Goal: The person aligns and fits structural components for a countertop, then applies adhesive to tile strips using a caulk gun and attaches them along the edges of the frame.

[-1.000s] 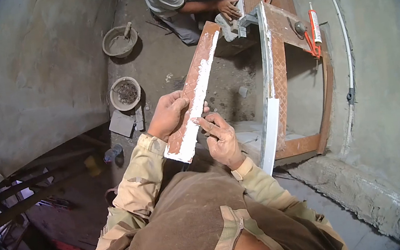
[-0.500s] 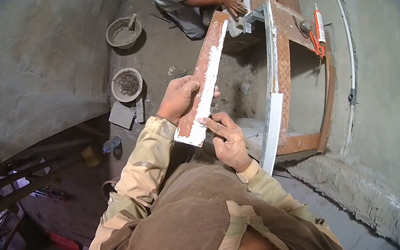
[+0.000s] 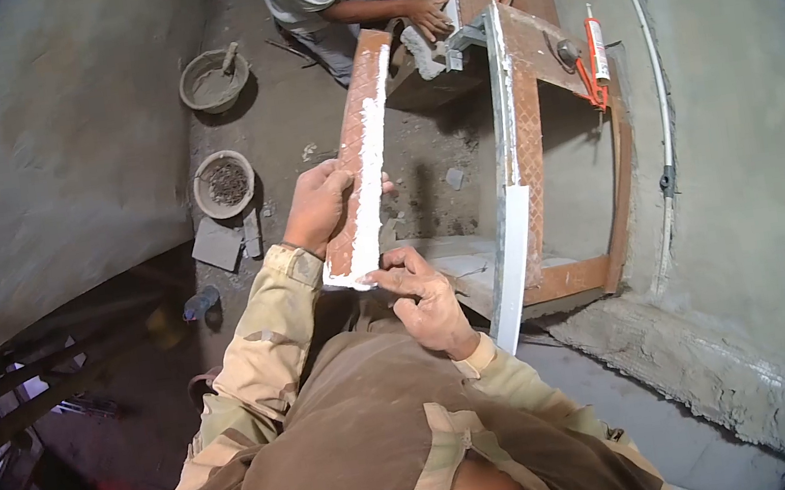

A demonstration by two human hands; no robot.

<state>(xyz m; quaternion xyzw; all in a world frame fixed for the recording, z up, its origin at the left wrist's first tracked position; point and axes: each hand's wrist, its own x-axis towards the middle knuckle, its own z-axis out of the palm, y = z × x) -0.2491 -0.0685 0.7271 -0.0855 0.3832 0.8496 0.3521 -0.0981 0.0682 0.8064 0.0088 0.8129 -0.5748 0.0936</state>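
My left hand [image 3: 316,207] is closed around a long reddish-brown tile strip [image 3: 360,102], its thumb on the upper face. White paste [image 3: 367,194] runs along the strip's right side and across its near end. My right hand [image 3: 423,302] is beside that near end, index finger stretched to the paste at the corner, the other fingers loosely bent and nothing gripped. Paste partly hides that fingertip.
Right of my hands stands a tiled frame [image 3: 530,143] with a white edge strip [image 3: 513,274]. A caulking gun [image 3: 597,59] lies behind it. Another person's hand [image 3: 430,16] is at the back. Two bowls [image 3: 203,193] [image 3: 186,86] stand on the floor at left.
My right hand has slid down along the strip to its near end corner. The left hand still holds the strip, now more upright in view. The view has shifted.
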